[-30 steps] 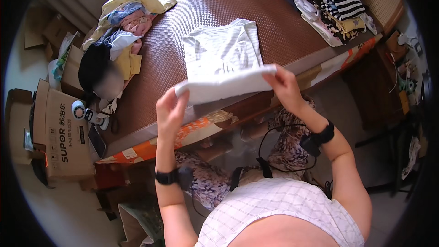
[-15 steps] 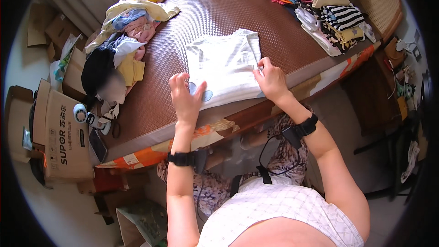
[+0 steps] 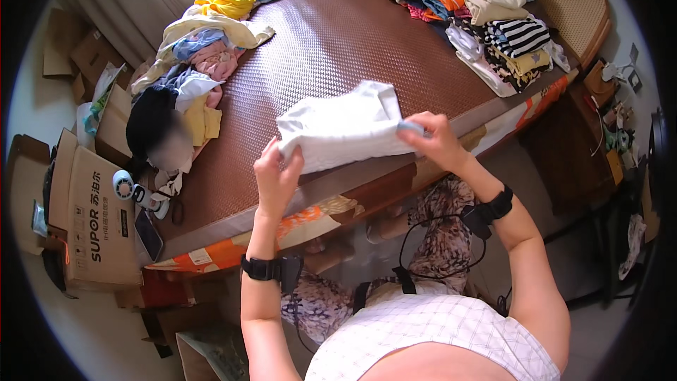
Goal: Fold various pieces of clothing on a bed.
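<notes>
A white shirt (image 3: 342,123), folded into a wide strip, lies near the front edge of the bed. My left hand (image 3: 277,175) pinches its left end between thumb and fingers. At the opposite end my right hand (image 3: 434,140) grips the cloth, where a small blue patch shows by the fingertips. The near part of the shirt is raised between both hands and hangs toward me. Its far part, with the neck and shoulder edges, still rests on the woven brown mat (image 3: 331,42).
Rumpled clothes (image 3: 204,56) run along the bed's left side, a dark cap-like item (image 3: 151,116) among them. Folded clothes (image 3: 504,28) are stacked at the right. A phone (image 3: 149,235) and a small fan (image 3: 123,185) lie at the left edge, beside a cardboard box (image 3: 99,219).
Both hands have closed on the near edge of the shirt and lifted it. The shirt has shifted toward me and now looks shorter, its lower part turned up.
</notes>
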Action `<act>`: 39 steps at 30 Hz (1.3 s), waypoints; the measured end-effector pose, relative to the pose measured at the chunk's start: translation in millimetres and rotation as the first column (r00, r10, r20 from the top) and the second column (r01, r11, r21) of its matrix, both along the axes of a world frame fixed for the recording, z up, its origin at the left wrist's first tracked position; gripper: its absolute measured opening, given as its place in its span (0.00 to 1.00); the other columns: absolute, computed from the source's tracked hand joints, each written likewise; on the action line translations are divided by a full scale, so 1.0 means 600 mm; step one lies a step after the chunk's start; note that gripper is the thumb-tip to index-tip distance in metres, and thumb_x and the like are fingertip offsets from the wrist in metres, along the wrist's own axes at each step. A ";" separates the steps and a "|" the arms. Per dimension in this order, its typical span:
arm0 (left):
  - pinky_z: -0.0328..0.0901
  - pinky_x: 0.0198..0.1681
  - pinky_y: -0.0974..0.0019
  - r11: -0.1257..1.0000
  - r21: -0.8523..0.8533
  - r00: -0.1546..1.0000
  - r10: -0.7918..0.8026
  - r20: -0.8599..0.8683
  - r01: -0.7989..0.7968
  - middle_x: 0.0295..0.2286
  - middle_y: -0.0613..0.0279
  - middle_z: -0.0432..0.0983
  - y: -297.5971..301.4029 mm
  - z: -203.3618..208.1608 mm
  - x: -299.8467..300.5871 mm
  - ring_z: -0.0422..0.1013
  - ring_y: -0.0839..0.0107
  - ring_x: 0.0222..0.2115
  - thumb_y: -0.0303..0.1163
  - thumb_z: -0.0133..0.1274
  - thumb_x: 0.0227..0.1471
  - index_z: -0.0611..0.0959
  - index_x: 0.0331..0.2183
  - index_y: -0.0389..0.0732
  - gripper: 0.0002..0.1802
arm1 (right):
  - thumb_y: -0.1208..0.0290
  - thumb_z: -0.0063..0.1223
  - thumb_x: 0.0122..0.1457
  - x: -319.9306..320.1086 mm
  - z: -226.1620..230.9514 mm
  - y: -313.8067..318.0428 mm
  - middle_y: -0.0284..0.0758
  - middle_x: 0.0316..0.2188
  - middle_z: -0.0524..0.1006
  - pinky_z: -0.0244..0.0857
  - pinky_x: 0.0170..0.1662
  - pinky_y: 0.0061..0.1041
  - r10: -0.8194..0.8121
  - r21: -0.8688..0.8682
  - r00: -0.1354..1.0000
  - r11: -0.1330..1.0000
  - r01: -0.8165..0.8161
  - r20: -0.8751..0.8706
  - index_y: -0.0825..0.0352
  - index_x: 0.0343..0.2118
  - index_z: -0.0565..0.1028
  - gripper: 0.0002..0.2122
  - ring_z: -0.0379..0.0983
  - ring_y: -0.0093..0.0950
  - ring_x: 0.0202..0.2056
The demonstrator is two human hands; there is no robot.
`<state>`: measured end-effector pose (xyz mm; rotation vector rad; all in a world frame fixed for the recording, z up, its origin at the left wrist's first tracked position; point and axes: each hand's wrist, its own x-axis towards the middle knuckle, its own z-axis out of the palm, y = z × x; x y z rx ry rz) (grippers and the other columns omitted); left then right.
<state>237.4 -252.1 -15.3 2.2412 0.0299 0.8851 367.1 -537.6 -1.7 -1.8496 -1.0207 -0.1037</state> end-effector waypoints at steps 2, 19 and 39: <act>0.65 0.22 0.66 0.972 -0.040 0.955 0.221 -0.197 -0.233 0.20 0.51 0.76 -0.026 0.032 0.009 0.74 0.64 0.19 0.36 0.52 0.51 0.79 0.28 0.33 0.14 | 0.63 0.57 0.53 0.027 -0.005 0.010 0.34 0.18 0.72 0.63 0.31 0.26 -0.089 0.015 0.983 0.996 0.092 -0.159 0.69 0.28 0.76 0.12 0.68 0.25 0.24; 0.55 0.45 0.50 0.701 0.326 0.691 0.703 -0.170 -0.634 0.38 0.50 0.67 -0.015 -0.060 0.086 0.64 0.55 0.42 0.57 0.48 0.48 0.76 0.36 0.34 0.31 | 0.47 0.60 0.46 0.109 -0.053 0.077 0.47 0.39 0.70 0.66 0.43 0.32 -0.408 -0.286 0.907 0.862 0.419 0.100 0.69 0.40 0.70 0.28 0.71 0.40 0.40; 0.62 0.44 0.63 0.976 0.031 0.926 0.194 0.323 -0.215 0.36 0.49 0.70 -0.059 0.030 0.110 0.69 0.62 0.41 0.28 0.51 0.52 0.67 0.45 0.37 0.18 | 0.74 0.54 0.52 0.056 0.167 0.016 0.34 0.34 0.77 0.68 0.37 0.21 0.271 -0.017 0.648 0.916 -0.401 -0.712 0.70 0.43 0.74 0.14 0.72 0.20 0.33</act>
